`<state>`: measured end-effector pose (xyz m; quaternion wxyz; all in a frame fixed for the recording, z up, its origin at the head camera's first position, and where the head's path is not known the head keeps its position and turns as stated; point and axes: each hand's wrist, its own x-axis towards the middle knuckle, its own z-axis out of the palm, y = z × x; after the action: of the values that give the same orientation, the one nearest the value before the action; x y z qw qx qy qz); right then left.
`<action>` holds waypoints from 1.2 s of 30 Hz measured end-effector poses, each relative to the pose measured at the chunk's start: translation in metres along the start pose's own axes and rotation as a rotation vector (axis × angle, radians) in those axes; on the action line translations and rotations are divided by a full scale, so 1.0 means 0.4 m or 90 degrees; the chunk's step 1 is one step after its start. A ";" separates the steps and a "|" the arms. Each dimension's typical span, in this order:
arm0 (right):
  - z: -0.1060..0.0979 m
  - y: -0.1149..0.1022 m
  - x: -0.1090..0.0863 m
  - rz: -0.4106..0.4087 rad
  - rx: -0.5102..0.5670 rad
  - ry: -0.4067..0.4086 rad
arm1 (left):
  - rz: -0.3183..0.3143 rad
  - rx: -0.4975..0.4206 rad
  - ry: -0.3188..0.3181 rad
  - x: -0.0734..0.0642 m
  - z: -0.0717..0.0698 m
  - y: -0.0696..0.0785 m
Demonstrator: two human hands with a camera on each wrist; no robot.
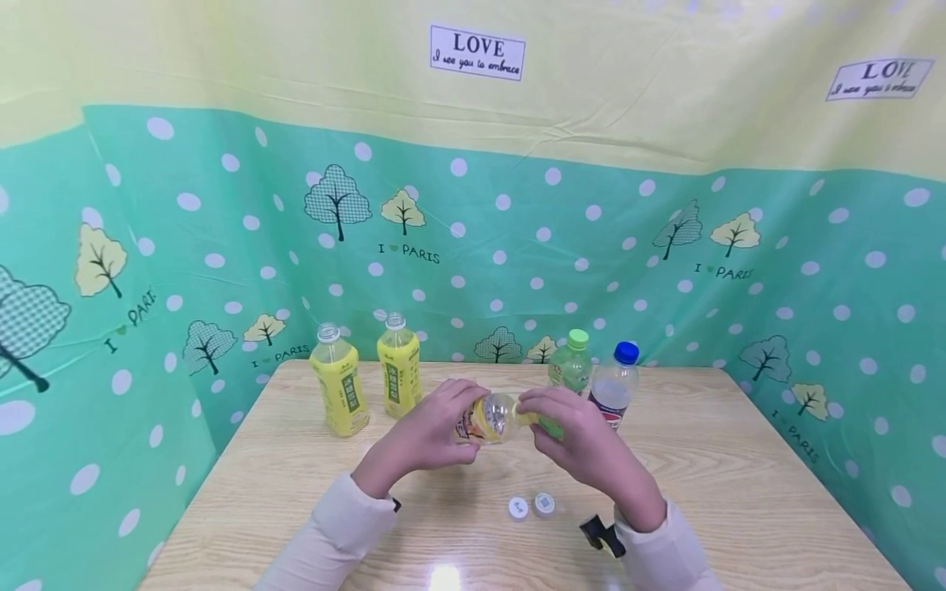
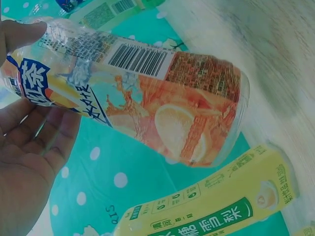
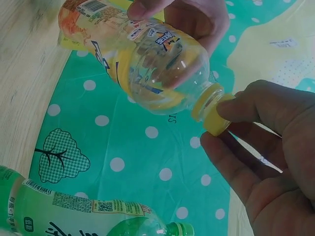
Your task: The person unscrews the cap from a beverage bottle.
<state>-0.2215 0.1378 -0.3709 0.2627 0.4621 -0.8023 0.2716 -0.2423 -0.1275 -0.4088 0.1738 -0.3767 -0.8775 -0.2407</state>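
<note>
My left hand (image 1: 432, 425) grips a clear drink bottle (image 1: 491, 419) with an orange fruit label, holding it tilted on its side above the table. In the left wrist view the lower half of this bottle (image 2: 162, 108) shows in full, its base away from the palm. Thumb and fingers of my right hand (image 1: 580, 435) pinch the yellow cap (image 3: 216, 117) at the bottle's mouth. A yellow ring sits on the neck just behind the cap; whether the cap is loose I cannot tell. Two white bottle caps (image 1: 518, 509) lie on the table below the hands.
Two yellow-labelled bottles (image 1: 340, 390) without caps stand at the table's back left. Behind my right hand stand a green bottle (image 1: 570, 365) with a green cap and a clear bottle (image 1: 613, 390) with a blue cap. A dotted cloth (image 1: 502, 271) hangs behind the wooden table (image 1: 702, 460).
</note>
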 end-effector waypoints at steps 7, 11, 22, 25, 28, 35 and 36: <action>-0.003 -0.001 0.001 -0.012 0.016 -0.008 | 0.003 -0.025 -0.017 0.000 -0.005 0.001; -0.005 -0.001 0.000 -0.014 0.026 -0.013 | 0.010 -0.040 -0.026 -0.001 -0.005 -0.002; -0.018 0.003 0.000 -0.013 0.003 -0.009 | -0.016 -0.016 -0.022 -0.002 -0.004 -0.007; -0.022 0.005 0.000 -0.015 -0.005 -0.006 | -0.037 -0.018 -0.010 -0.004 -0.003 -0.014; -0.025 0.006 -0.002 -0.010 -0.012 -0.010 | -0.052 -0.018 0.017 -0.004 0.000 -0.022; -0.028 0.015 -0.030 0.047 -0.040 -0.049 | -0.078 0.007 0.129 0.001 0.007 -0.041; -0.029 0.018 -0.035 0.055 -0.042 -0.055 | -0.082 0.006 0.146 0.001 0.008 -0.044</action>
<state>-0.2197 0.1571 -0.3735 0.2307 0.4293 -0.8407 0.2362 -0.2561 -0.1358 -0.4164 0.2590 -0.2885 -0.8754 -0.2887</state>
